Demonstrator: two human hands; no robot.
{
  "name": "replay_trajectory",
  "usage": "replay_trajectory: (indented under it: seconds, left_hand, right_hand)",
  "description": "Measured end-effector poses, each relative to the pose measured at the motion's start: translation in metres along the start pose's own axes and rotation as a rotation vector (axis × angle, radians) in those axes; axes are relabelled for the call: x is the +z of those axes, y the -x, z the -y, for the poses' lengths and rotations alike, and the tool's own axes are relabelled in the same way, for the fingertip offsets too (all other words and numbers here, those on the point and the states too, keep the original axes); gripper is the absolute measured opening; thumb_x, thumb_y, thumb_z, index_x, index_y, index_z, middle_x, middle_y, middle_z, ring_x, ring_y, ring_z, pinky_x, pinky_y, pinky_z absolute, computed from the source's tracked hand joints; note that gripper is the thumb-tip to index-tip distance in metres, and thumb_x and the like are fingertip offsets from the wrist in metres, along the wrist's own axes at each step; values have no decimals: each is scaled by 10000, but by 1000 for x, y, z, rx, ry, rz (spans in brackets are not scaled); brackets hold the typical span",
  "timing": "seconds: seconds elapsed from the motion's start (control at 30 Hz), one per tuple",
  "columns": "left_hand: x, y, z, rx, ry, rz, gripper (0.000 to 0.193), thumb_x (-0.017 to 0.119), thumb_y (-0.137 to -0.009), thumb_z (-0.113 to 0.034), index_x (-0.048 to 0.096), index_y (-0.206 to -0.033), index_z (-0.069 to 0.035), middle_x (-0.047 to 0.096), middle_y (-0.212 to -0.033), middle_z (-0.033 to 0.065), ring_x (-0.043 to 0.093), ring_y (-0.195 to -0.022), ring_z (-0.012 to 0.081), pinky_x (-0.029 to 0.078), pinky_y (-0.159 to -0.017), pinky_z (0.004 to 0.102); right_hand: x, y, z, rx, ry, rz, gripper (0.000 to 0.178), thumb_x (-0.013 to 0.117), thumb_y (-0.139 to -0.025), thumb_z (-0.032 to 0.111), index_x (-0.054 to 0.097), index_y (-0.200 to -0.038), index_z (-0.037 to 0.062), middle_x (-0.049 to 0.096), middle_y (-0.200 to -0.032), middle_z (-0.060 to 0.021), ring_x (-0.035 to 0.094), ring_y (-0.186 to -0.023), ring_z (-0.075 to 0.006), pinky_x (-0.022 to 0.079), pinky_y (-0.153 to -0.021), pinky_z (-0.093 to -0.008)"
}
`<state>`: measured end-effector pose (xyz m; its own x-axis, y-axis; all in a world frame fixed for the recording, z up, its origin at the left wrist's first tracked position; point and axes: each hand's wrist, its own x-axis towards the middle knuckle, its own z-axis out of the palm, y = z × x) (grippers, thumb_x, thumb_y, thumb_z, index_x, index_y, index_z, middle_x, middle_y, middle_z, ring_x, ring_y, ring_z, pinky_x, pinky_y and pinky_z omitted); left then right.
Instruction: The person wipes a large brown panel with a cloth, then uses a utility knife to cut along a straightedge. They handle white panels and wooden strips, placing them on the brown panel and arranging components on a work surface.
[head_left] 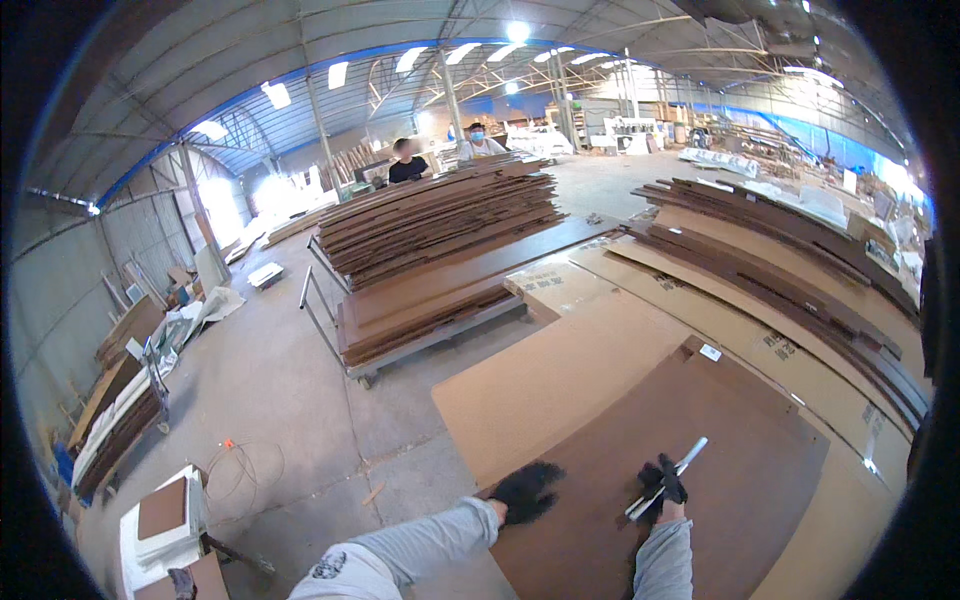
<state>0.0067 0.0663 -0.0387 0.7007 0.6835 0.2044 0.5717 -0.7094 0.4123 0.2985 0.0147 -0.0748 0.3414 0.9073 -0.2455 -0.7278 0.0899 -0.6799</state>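
A wide brown board (640, 400) lies flat before me on cardboard sheets, with a small white label (710, 352) near its far edge. My left hand (530, 492), in a black glove, is over the board's left edge with its fingers stretched out and nothing in them; they are a little blurred. In its black glove, my right hand (664, 484) is closed around a slim white stick (690, 456), which slants over the board. The stick's exact kind does not show, and the fingers cover its middle.
Beyond the board, brown panels (440, 225) are stacked high on a metal cart (440, 332). More panels (780, 280) lie on cardboard (700, 300) at the right. Two people (408, 165) stand behind the stack. White blocks (165, 520) and a brown piece sit at lower left.
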Motion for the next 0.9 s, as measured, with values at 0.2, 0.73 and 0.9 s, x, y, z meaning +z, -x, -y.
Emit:
replay_trajectory:
  seconds: [0.2, 0.73, 0.9]
  left_hand:
    - [71, -1, 2, -111, -179, 19, 454, 438, -878, -295, 405, -1301, -132, 325, -1390, 137, 288, -1289, 320, 217, -1058, 432]
    - [88, -54, 13, -125, -278, -259, 399, 463, -864, -269, 482, -1238, -130, 458, -1286, 145, 415, -1195, 323, 291, -1012, 442]
    - [74, -58, -7, -160, -249, -265, 391, 477, -856, -258, 503, -1213, -100, 469, -1273, 154, 407, -1202, 325, 294, -1012, 444]
  right_hand:
    - [-22, -3, -15, -182, 14, -17, 430, 483, -886, 404, 448, -1250, 179, 603, -1035, -89, 591, -896, -248, 506, -708, -383]
    - [-6, 1, 2, 74, -109, 9, 427, 604, -826, 292, 515, -1209, 126, 624, -925, -98, 610, -826, -232, 509, -730, -335]
    - [-3, -1, 3, 100, -116, -25, 411, 602, -827, 273, 513, -1198, 121, 636, -907, -86, 621, -811, -234, 510, -717, -343]
